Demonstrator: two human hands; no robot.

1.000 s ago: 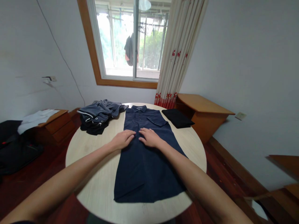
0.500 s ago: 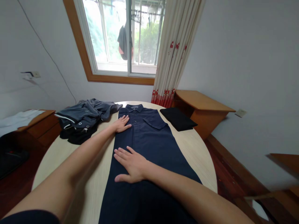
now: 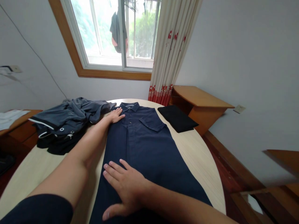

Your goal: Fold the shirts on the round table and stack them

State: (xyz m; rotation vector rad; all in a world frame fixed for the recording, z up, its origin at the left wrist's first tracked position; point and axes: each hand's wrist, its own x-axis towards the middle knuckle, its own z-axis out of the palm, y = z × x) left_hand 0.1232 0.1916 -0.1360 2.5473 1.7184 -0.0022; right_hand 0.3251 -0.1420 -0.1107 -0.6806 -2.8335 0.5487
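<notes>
A dark navy button-up shirt (image 3: 149, 149) lies flat along the round light-wood table (image 3: 196, 161), sleeves folded in, collar at the far end. My left hand (image 3: 115, 115) is stretched out far, fingers flat on the shirt's left shoulder beside the collar. My right hand (image 3: 123, 186) lies open and flat on the near left part of the shirt, fingers spread and pointing left. Neither hand holds anything.
A heap of grey and black clothes (image 3: 67, 119) sits on the table's left side. A folded black garment (image 3: 177, 118) lies at the far right edge. Wooden furniture (image 3: 201, 99) stands by the right wall; a curtain (image 3: 173, 46) hangs beside the window.
My left hand has slid up the shirt from its middle to the shoulder near the collar. My right hand has slid down toward me along the left side. The view has moved closer.
</notes>
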